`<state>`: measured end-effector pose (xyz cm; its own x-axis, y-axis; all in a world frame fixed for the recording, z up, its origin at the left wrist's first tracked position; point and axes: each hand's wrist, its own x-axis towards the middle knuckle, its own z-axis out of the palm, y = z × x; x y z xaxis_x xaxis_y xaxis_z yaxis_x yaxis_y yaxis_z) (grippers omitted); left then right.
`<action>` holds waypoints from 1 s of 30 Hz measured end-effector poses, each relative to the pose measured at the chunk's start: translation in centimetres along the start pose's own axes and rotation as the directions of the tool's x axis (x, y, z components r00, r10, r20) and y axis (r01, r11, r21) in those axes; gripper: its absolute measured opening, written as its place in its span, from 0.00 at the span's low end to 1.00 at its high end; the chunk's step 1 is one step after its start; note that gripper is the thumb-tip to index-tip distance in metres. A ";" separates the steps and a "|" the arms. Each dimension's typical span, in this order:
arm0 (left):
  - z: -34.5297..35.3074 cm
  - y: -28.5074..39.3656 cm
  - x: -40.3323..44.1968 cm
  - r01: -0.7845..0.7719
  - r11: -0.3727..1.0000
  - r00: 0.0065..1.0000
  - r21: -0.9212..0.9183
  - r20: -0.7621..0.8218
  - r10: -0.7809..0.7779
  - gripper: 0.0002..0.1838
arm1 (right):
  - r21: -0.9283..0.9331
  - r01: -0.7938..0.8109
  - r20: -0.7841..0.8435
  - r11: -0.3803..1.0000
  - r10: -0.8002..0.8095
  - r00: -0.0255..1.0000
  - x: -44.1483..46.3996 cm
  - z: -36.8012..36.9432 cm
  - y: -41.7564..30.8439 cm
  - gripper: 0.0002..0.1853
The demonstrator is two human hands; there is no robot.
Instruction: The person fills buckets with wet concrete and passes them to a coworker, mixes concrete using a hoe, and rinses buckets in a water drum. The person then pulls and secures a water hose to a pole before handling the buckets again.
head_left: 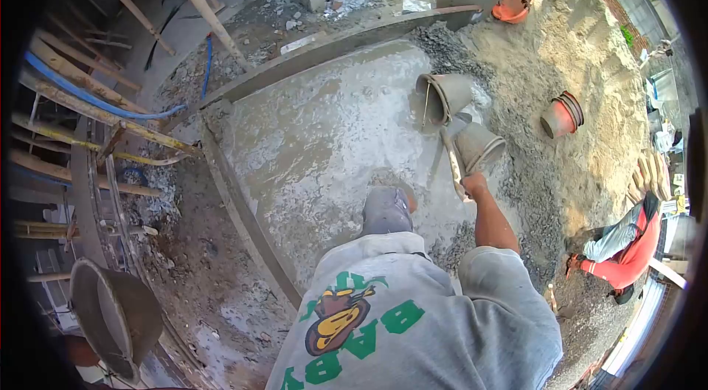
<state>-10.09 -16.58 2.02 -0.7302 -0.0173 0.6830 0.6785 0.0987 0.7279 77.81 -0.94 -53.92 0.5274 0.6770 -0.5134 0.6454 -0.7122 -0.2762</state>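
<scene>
My right hand (474, 184) is closed around the wooden handle of a tool (453, 155). Its grey head lies against the wet mortar between two buckets, and its exact kind cannot be made out. One grey bucket (479, 145) is tipped over right beside my hand, mouth toward me. Just beyond it, another bucket (445, 97) lies on its side, opening to the left. Wet grey mortar (332, 124) covers the floor inside the boards, around my bent leg (387, 211). My left hand does not show.
Boards (247, 209) edge the mortar. Sand and gravel (575, 43) rise on the right, with a stack of buckets (563, 115) on top. A co-worker in red (627, 250) bends at the right. A large bucket (129, 316) is at lower left; poles (110, 128) stand behind.
</scene>
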 end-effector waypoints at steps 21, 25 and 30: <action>43.7 -2.2 -121.3 0.421 0.852 -0.492 0.310 0.868 -0.072 0.27 | 0.147 -0.012 -0.155 0.989 0.035 0.987 39.2 8.0 -6.9 0.22; 44.6 -4.2 -120.9 0.315 0.847 -0.680 0.429 0.724 -0.114 0.28 | 0.047 -0.142 -0.068 0.989 0.145 0.987 41.8 11.4 -4.1 0.16; 44.0 -7.5 -109.6 0.406 0.716 -0.566 0.568 0.771 -0.291 0.29 | 0.132 0.217 -0.266 0.967 -0.177 0.948 37.9 14.4 -7.6 0.14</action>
<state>61.29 28.40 -80.95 0.1542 0.7486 -0.6448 0.1446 0.6285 0.7642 84.92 27.47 -82.94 0.5330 0.8167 -0.2212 0.6659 -0.5661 -0.4859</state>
